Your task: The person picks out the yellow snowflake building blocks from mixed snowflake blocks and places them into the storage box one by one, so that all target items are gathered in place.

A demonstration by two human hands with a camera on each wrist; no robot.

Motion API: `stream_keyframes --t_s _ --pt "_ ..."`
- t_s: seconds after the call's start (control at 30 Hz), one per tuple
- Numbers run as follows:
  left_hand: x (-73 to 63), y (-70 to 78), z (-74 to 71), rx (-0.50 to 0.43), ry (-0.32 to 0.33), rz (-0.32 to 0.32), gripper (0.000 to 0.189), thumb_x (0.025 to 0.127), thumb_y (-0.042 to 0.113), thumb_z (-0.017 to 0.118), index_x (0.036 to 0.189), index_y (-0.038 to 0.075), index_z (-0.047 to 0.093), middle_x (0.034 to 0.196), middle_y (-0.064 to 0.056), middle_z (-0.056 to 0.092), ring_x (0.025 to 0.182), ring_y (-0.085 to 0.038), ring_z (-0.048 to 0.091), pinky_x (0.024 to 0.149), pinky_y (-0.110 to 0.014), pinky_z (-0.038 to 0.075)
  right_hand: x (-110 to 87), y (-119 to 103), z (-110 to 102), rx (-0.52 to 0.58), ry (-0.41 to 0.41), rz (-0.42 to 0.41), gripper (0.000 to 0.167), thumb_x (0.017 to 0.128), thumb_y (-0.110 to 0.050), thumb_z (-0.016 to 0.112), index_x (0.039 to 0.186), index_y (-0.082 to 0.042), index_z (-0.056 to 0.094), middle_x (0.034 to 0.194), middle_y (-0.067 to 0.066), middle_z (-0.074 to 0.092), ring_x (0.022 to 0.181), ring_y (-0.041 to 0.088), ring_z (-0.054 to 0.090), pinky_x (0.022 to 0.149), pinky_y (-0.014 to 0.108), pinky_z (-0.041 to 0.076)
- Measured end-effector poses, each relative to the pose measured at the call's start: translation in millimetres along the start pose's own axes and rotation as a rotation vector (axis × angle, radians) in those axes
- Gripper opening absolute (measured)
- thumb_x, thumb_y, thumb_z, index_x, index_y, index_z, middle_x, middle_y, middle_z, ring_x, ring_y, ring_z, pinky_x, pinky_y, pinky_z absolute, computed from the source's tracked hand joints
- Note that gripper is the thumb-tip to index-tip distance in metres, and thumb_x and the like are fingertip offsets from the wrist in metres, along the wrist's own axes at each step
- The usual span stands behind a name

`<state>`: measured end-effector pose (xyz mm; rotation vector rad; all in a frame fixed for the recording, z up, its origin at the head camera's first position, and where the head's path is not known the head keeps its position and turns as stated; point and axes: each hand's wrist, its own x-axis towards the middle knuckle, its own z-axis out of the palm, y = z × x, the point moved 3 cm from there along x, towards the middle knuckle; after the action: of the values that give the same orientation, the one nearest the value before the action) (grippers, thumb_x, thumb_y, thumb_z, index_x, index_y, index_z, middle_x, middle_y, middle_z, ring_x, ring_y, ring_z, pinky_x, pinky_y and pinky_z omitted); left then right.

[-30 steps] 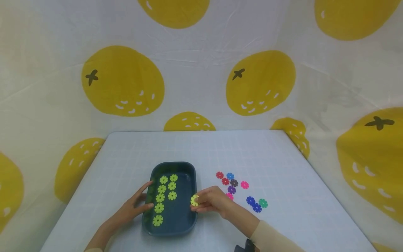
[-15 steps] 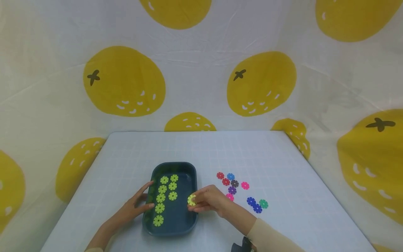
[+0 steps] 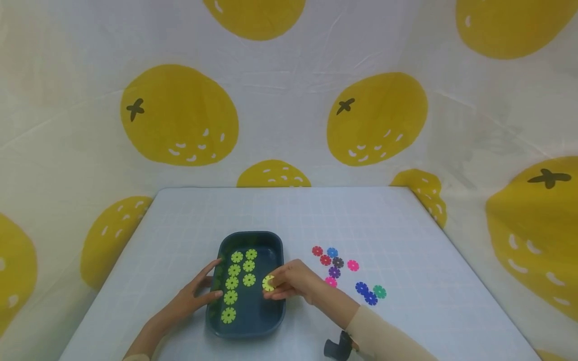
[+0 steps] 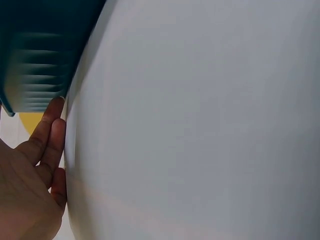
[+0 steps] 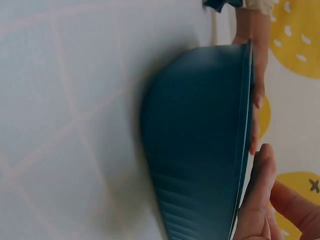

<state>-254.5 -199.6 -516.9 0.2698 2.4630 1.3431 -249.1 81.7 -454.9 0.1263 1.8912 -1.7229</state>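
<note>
A dark teal tray (image 3: 257, 321) stands on the table, with several yellow-green snowflake-shaped building discs (image 3: 231, 283) laid in two columns inside it. My left hand (image 3: 187, 301) holds the tray's left side, thumb and index finger over the rim; in the left wrist view its other fingers (image 4: 52, 142) lie against the outer wall. Over the right part of the tray, my right hand (image 3: 291, 282) pinches another yellow-green disc (image 3: 268, 283) between thumb and fingers. The right wrist view shows the right hand above the rim, the disc hidden there.
Loose discs lie right of the tray: red (image 3: 325, 260), light blue (image 3: 332, 252), dark grey (image 3: 337, 262), purple (image 3: 334, 272), pink (image 3: 353, 265), blue (image 3: 371, 298) and green (image 3: 379, 291). A white cloth with yellow fruit prints (image 3: 289, 110) hangs behind the white table (image 3: 203, 210).
My right hand has moved a little left, carrying the yellow-green disc from the tray's right rim to above its inside. The left hand keeps its place on the tray.
</note>
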Motion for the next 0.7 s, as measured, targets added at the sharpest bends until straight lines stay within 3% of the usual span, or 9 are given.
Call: stream_keyframes --t_s 0.7 --pt "-0.1 0.3 1.7 0.002 0.01 -0.023 0.08 0.091 0.041 0.069 0.156 0.04 0.021 0.152 -0.019 0.042 0.138 -0.042 0.041 0.109 -0.077 0.022 14.9 -20 16 -0.089 -0.065 -0.017 0.018 0.089 -0.009 0.072 0.102 0.003 0.074 0.084 0.018 0.076 0.076 0.027 0.076 0.058 0.022 0.058"
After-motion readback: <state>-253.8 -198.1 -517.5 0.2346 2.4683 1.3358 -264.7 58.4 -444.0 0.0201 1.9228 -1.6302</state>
